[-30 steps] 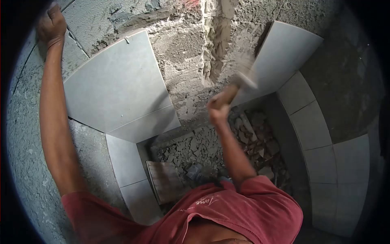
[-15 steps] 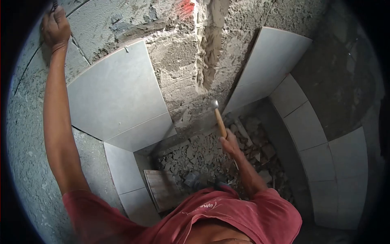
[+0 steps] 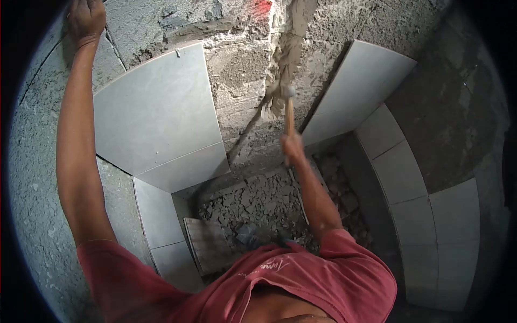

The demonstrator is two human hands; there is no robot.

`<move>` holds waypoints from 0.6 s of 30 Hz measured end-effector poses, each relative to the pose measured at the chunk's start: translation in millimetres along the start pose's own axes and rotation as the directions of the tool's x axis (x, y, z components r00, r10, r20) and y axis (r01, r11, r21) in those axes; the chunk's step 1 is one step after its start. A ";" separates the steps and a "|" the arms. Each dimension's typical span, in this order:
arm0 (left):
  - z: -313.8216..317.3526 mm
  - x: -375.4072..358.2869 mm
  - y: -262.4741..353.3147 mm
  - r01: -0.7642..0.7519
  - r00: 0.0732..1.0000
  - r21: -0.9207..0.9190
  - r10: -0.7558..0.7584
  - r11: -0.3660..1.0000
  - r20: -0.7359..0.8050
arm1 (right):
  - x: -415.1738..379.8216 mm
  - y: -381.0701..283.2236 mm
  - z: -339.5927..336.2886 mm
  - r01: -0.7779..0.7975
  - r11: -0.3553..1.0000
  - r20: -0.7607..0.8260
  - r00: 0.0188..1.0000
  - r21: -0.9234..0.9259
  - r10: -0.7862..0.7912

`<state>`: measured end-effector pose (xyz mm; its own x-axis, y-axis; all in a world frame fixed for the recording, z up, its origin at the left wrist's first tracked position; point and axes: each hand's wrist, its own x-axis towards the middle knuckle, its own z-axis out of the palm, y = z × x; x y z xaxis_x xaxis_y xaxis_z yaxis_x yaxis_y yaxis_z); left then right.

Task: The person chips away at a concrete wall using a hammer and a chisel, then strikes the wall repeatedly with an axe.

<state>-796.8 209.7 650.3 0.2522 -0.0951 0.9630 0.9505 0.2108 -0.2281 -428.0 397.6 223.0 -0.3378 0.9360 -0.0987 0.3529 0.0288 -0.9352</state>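
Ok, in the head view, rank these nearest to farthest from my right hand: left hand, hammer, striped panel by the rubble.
1. Hammer, gripped in the right hand.
2. Striped panel, lower left, beside the rubble.
3. Left hand, upper left corner.

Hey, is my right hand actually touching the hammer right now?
Touching. The head view shows your right hand closed around the wooden handle of the hammer, slightly blurred.

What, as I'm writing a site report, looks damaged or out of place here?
A rough groove scars the bare wall between the wall tiles, and broken rubble lies heaped below. Both look odd beside neat tiles, but may be deliberate.
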 end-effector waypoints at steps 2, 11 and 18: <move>3.1 9.8 -1.6 -0.021 0.999 0.019 0.021 1.000 -0.037 | -41.0 -2.0 4.2 -0.225 0.971 0.078 0.973 0.077 0.219; 5.5 2.0 -8.4 0.019 1.000 -0.028 -0.019 0.999 0.004 | -64.4 -212.9 -67.2 0.931 0.275 -0.522 0.362 0.239 -0.773; 7.8 -5.5 -9.3 0.021 1.000 -0.002 -0.021 1.000 -0.005 | -23.4 -0.4 11.3 -0.163 0.983 0.097 0.983 0.082 0.155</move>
<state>-808.5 215.9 648.2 0.2333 -0.1048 0.9667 0.9560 0.2066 -0.2083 -430.1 371.7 221.9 -0.3619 0.8907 -0.2751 0.3308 -0.1532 -0.9312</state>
